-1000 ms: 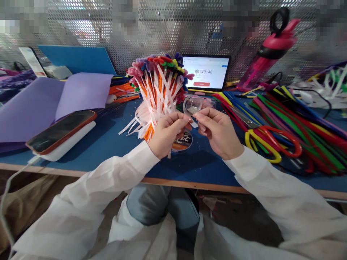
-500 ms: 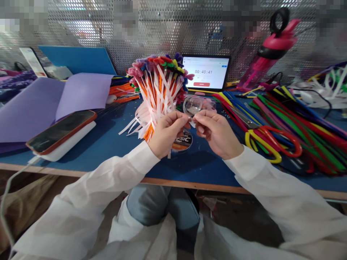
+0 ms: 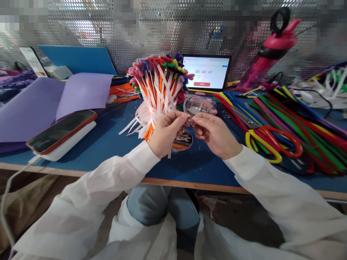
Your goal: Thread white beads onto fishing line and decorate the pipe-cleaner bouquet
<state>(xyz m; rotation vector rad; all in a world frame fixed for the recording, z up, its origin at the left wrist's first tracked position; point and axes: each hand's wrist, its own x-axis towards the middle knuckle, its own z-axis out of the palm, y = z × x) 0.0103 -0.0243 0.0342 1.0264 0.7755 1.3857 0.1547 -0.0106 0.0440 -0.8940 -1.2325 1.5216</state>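
Note:
My left hand (image 3: 169,133) is pinched closed at the centre, in front of the bundle of orange stems and white ribbons (image 3: 159,97) with colourful fuzzy tops. Close beside it, my right hand (image 3: 214,131) is also pinched, its fingertips nearly meeting those of the left. Whatever lies between the fingertips is too small to name. Partly under my left hand is a round spool with a black and orange label (image 3: 184,140). Behind my right hand stands a clear container (image 3: 196,105) with small pieces in it.
Scissors with red and yellow handles (image 3: 276,142) lie beside colourful fuzzy stems (image 3: 306,126) on the right. A pink bottle (image 3: 267,54) and a tablet (image 3: 207,72) stand behind. Left are a phone (image 3: 63,130) and purple sheets (image 3: 29,108). The blue table (image 3: 189,171) has a wooden front edge.
My right hand has shifted very slightly left, with its fingertips a little lower. My left hand stays almost in place, still pinched.

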